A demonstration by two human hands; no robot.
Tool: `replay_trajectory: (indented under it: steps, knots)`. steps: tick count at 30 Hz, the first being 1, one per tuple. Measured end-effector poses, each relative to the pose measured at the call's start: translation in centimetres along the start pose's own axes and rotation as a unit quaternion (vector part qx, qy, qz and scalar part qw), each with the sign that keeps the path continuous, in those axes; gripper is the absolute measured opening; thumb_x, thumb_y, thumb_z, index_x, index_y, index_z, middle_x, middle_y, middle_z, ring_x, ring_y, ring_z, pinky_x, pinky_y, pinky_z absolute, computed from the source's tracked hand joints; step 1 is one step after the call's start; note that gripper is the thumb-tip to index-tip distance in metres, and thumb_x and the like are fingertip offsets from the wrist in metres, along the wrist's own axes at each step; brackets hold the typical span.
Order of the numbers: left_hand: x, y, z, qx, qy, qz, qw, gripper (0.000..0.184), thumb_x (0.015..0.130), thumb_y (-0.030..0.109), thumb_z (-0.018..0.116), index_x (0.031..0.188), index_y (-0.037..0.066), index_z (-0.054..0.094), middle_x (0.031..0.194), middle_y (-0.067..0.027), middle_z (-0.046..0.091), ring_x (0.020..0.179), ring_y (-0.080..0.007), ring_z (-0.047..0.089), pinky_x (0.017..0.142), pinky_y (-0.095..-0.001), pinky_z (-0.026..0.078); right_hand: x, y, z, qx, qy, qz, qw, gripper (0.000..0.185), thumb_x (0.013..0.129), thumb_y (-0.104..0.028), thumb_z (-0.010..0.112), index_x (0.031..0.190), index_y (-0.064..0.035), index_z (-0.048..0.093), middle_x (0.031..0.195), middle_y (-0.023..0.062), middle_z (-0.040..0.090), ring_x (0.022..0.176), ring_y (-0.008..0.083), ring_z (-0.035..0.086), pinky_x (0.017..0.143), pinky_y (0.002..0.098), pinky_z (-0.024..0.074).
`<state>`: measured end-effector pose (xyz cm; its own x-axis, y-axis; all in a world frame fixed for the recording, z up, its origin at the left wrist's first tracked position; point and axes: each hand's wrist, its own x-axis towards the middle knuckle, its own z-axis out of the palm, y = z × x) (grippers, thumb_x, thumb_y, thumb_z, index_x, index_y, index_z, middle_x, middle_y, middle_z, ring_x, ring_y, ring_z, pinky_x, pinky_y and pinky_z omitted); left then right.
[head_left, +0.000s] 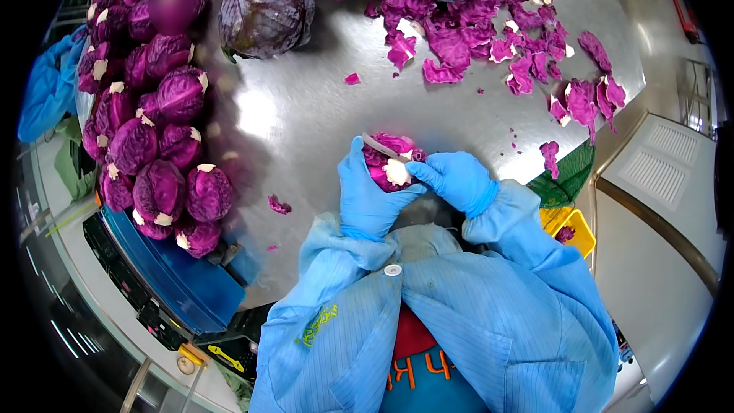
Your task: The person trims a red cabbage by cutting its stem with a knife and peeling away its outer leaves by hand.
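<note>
In blue gloves, both hands meet near the front of the metal table. My left hand (368, 197) is wrapped round a small red cabbage (380, 174) from the left and below, its pale cut stem facing up and to the right. My right hand (459, 182) is closed on a knife; its handle is hidden in the fingers. The knife's blade (384, 149) lies across the cabbage, just above the white stem. Part of the cabbage is covered by the left glove and the blade.
Several trimmed red cabbages (159, 187) are heaped along the table's left side. Whole dark cabbages (266, 14) stand at the back. Torn purple leaves (451, 38) spread over the back right. A yellow crate (579, 231) stands beside the table at right, below a green net bag (567, 177).
</note>
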<state>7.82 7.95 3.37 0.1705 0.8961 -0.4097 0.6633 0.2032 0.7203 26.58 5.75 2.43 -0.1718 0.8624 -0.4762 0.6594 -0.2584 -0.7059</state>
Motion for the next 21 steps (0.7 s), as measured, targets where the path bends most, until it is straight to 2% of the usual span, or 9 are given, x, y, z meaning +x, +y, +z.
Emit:
replay_trajectory:
  steps: [3,7,10,18,21]
  knots:
    - [-0.1,-0.1,0.3,-0.014,0.011,-0.015,1.0,0.121,0.054,0.04,0.094,0.144,-0.004,0.027,0.129,-0.0244,0.042,0.118,-0.038,0.047,0.1,-0.044,0.044,-1.2,-0.3,2.9,-0.008,0.121,0.047,0.991,0.056,0.093,-0.061,0.048,0.078,-0.0096,0.063,0.07,0.0154,0.062,0.067,0.0381,0.062,0.06,0.0466,0.0493]
    - [-0.3,0.3,0.3,0.009,0.016,0.0,1.0,0.121,0.054,0.04,0.093,0.144,-0.006,0.027,0.129,-0.0246,0.043,0.118,-0.0381,0.047,0.101,-0.0439,0.043,-1.8,-1.1,3.4,0.018,0.179,0.054,0.982,0.055,0.093,-0.06,0.047,0.075,-0.0095,0.061,0.073,0.0145,0.062,0.067,0.0386,0.062,0.059,0.047,0.0489]
    - [-0.3,0.5,0.4,0.007,0.016,-0.002,1.0,0.121,0.054,0.04,0.093,0.144,-0.008,0.027,0.128,-0.0244,0.043,0.117,-0.0378,0.047,0.101,-0.0438,0.042,-1.5,-0.1,3.9,0.019,0.167,0.04,0.985,0.055,0.093,-0.059,0.048,0.074,-0.0091,0.06,0.072,0.0142,0.061,0.067,0.0383,0.061,0.059,0.0471,0.0483]
    - [-0.6,0.9,1.0,0.011,0.04,0.003,0.999,0.12,0.054,0.041,0.093,0.143,-0.006,0.029,0.125,-0.0235,0.045,0.116,-0.0377,0.047,0.1,-0.0442,0.042,-2.0,-0.4,4.6,0.027,0.235,0.054,0.97,0.052,0.094,-0.057,0.049,0.076,-0.0088,0.059,0.071,0.015,0.06,0.068,0.0396,0.06,0.06,0.048,0.0474]
    - [-0.9,0.3,2.0,-0.058,0.069,-0.032,0.995,0.118,0.054,0.041,0.093,0.142,-0.003,0.03,0.125,-0.0233,0.045,0.115,-0.0383,0.048,0.099,-0.0447,0.043,-1.6,-0.8,4.1,0.085,0.225,0.084,0.967,0.051,0.094,-0.056,0.05,0.076,-0.0087,0.059,0.071,0.0156,0.06,0.068,0.0401,0.06,0.06,0.0483,0.0472]
